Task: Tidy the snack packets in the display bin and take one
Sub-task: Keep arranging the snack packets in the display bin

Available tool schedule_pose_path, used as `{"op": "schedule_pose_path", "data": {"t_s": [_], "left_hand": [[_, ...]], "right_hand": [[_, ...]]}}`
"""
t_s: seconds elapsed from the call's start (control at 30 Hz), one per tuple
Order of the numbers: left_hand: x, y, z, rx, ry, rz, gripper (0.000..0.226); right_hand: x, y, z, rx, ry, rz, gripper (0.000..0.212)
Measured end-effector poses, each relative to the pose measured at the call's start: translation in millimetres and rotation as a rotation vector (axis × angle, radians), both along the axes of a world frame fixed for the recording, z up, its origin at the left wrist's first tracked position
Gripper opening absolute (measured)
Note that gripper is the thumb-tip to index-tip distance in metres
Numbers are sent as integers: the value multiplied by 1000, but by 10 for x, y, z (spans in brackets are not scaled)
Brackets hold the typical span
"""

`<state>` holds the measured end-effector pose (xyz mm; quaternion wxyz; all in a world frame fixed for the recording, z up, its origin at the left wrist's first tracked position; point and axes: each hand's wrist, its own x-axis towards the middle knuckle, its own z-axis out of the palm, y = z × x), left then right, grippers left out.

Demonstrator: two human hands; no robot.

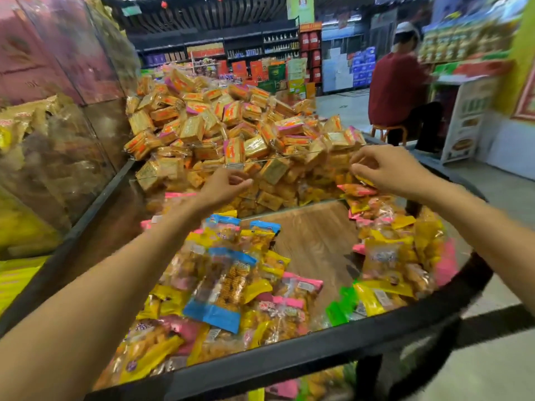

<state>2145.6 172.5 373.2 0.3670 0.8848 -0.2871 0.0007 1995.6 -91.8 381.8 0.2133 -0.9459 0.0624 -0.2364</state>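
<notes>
From the head camera, both your arms reach forward over the display bin (318, 347), whose black front rim runs across the bottom of the view. Your right hand (385, 169) hangs above the bin's far right corner with fingers and thumb curled together, and a yellow packet (365, 180) shows just under the fingertips; the hand seems to pinch it, though blur makes the contact hard to confirm. Directly beneath that hand lies a pink-edged packet (356, 190) on the right-hand pile of snack packets (396, 256). Your left hand (224, 183) hovers near the clear divider (231, 164) at the back of the bin, fingers loosely bent and gripping nothing, with the nearest packets lying below and nearer you. A second heap of packets, among them a blue-ended packet (220, 296), fills the bin's left and front, and a strip of bare wood-grain floor (312, 241) separates the two heaps. Behind the divider rises a mound of square orange biscuit packs (231, 123). Farther back, a person in a red top (396, 88) sits on a stool (388, 131).
</notes>
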Motion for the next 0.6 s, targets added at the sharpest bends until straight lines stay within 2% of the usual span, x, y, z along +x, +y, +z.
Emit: {"op": "schedule_pose_path", "data": {"t_s": [0.23, 0.37, 0.5, 0.6], "left_hand": [[-432, -1312, -681, 205, 201, -307, 30], [-694, -1673, -1043, 241, 413, -420, 34], [-873, -1833, -1292, 182, 571, -436, 16], [-957, -1881, -1323, 61, 639, -365, 52]], "right_hand": [[-167, -597, -586, -28, 40, -125, 22], [-82, -648, -594, -107, 25, -91, 20], [-85, -683, -609, -103, 6, -91, 20], [-92, -679, -607, -67, 9, -94, 21]]}}
